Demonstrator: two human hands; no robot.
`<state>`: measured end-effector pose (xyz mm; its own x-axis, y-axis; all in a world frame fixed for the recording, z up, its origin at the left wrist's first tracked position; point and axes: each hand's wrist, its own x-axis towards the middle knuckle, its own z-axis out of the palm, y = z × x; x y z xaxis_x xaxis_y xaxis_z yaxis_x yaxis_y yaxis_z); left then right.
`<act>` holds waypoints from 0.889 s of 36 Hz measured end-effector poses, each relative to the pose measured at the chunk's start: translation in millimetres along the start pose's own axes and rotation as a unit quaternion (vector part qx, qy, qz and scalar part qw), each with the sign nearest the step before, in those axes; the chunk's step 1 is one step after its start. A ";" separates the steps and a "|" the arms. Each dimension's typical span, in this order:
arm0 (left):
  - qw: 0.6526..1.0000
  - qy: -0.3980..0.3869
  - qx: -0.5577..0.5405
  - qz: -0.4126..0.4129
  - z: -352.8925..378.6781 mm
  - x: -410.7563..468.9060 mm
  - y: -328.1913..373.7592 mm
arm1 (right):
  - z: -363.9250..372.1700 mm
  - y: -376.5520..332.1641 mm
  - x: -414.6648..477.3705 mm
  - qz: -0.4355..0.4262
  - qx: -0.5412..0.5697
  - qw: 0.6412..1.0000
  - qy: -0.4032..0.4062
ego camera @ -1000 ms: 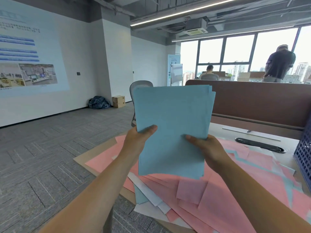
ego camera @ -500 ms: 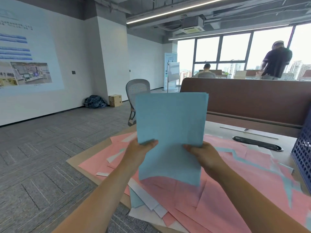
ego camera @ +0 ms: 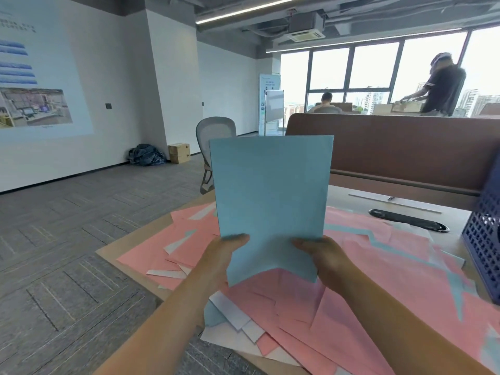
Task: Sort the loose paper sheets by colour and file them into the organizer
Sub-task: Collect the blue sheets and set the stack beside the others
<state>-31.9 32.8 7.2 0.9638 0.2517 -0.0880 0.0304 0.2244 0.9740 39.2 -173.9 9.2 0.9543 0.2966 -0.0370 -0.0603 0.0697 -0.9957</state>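
Head view: left hand (ego camera: 225,256) and right hand (ego camera: 323,257) pinch the blue stack (ego camera: 270,196) near its bottom edge, upright over pink sheets (ego camera: 384,280) at the tabletop's (ego camera: 351,197) near edge. The stack's bottom looks uneven; inner sheets may slide out and remix.

Bright daylight is pouring through the windows (ego camera: 376,71), blowing out the sky; wide-angle distortion is bending the edges, softening the right side.
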 end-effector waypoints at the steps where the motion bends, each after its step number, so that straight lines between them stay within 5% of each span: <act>1: 1.000 -0.007 -0.008 -0.011 -3.2 1.9 -0.6 | -0.6 -0.1 -0.7 0.003 0.002 1.000 -0.001; 7: 0.998 0.022 0.059 0.008 -8.0 3.3 -7.8 | 4.9 4.5 0.5 0.014 -0.001 1.000 0.025; 14: 0.966 0.072 0.200 0.147 9.7 -10.2 16.0 | 2.2 -16.2 -9.0 -0.035 -0.036 0.996 0.080; 25: 0.996 -0.025 0.052 0.067 74.9 -63.9 14.3 | -57.0 -46.2 -98.3 -0.126 -0.161 0.961 0.185; 32: 0.987 -0.109 0.076 0.085 173.2 -108.8 3.0 | -141.7 -75.9 -184.6 -0.108 -0.267 0.924 0.251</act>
<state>-90.8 -156.9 55.8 0.9920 0.0615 0.1107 -0.1137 0.0486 0.9923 -90.9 -368.9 79.6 0.9508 -0.1568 0.2673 0.1737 -0.4446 -0.8787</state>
